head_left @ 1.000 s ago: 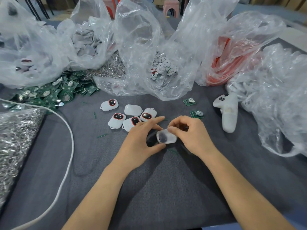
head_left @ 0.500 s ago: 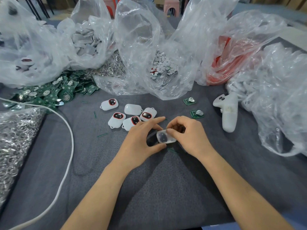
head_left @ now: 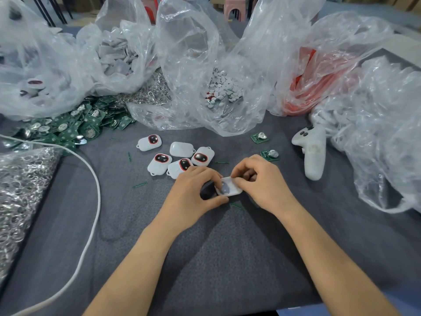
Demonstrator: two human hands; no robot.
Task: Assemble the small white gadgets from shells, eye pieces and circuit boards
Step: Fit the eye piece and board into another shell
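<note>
nearest, the left hand and right hand meet low over the grey table. between them sits a white shell with a dark eye piece in it. the left fingers are curled round the shell's left end, and the right fingers pinch its far right edge.

the eye piece seems to be getting seated. pressing off-centre could cock it in its hole. too hard a squeeze could pop the shell out of the pinch and into the finished gadgets just beyond the left hand. a green sliver lies just beside the shell and might get trapped inside.

right of the hands lie two loose boards and a white controller. to the left are a white cable and a ring bag full of metal rings.

farther left is an unbagged board heap. the clear bags at the back hold:
- white shells in the shell bag
- small white discs in the disc bag
- something red in the red bag
- white parts, hard to make out, in the right bag
</note>
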